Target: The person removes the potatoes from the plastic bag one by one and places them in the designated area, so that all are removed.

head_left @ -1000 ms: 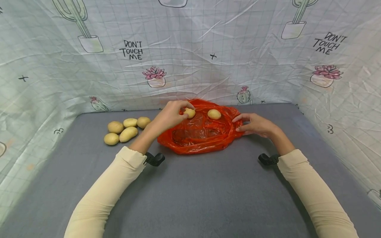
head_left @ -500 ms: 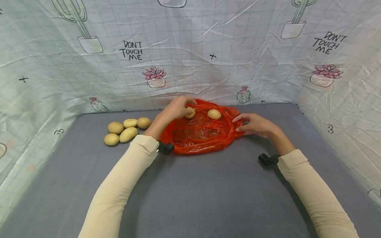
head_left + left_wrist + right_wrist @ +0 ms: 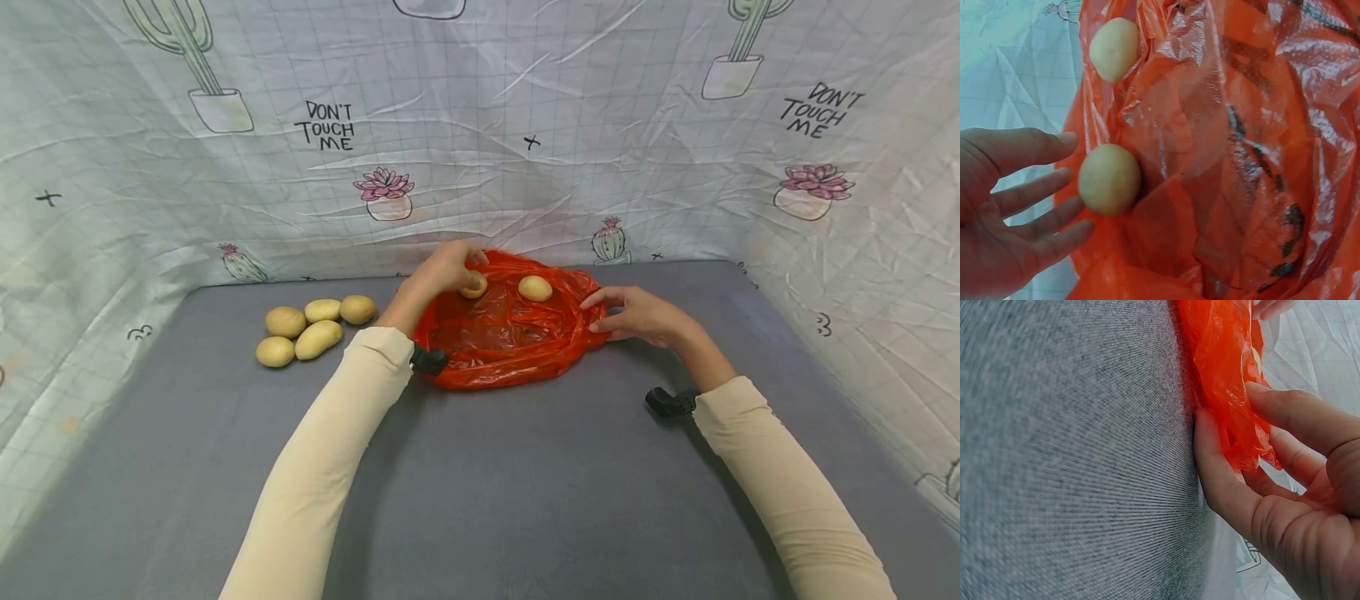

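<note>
My left hand (image 3: 447, 268) is over the left back part of a red plastic bag (image 3: 491, 379). In the left wrist view its fingers (image 3: 1054, 219) are extended and spread, with the tips right at a round potato (image 3: 1110, 180) in the bag's mouth. A second potato (image 3: 535, 288) rests on the bag's back part, further right. My right hand (image 3: 637, 315) holds the right edge of the bag; in the right wrist view the thumb (image 3: 1291, 409) and fingers lie on either side of the crinkled plastic.
Several potatoes (image 3: 318, 340) lie grouped on the grey tabletop (image 3: 510, 483), left of the bag. A pale cloth backdrop (image 3: 465, 175) with printed cacti stands close behind the bag and along both sides. A black wrist camera (image 3: 429, 361) juts from my left wrist.
My left hand has shifted right and away from me over the bag, its fingers loosening from the potato, which stays in place. The right hand keeps its hold. The head view shifts slightly.
</note>
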Demonstrator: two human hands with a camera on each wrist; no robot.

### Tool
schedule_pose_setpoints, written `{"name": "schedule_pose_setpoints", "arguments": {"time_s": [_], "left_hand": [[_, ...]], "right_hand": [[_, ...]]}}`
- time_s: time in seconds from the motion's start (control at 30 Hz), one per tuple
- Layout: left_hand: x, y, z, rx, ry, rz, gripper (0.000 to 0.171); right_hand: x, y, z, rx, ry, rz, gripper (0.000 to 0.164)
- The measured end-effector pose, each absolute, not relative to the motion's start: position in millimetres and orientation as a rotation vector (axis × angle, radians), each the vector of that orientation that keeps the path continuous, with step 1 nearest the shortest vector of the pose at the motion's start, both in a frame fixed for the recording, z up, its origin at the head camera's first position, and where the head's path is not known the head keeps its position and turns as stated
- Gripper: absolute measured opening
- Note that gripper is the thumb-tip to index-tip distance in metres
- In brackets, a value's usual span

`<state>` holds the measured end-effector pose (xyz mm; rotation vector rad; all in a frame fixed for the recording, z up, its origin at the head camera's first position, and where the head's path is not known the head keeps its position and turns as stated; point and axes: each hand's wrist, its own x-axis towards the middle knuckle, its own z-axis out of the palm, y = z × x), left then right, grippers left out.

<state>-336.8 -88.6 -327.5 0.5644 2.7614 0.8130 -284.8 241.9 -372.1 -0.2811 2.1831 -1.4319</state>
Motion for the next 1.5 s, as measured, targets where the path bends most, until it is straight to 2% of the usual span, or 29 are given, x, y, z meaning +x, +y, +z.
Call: {"name": "schedule_pose_setpoints", "arguments": {"time_s": [0.8, 1.17, 1.5], "left_hand": [[-345, -89, -345, 0.400, 2.812, 0.664, 0.046], [-342, -95, -351, 0.532, 2.850, 0.700, 0.043], [-331, -99, -332, 0.661, 2.862, 0.733, 0.040]], "right_hand": [[-288, 241, -377, -0.254, 2.152, -1.475, 0.045], [-289, 241, -379, -0.258, 2.187, -1.420, 0.044], [-289, 242, -377, -0.248, 2.199, -1.405, 0.044]]}}
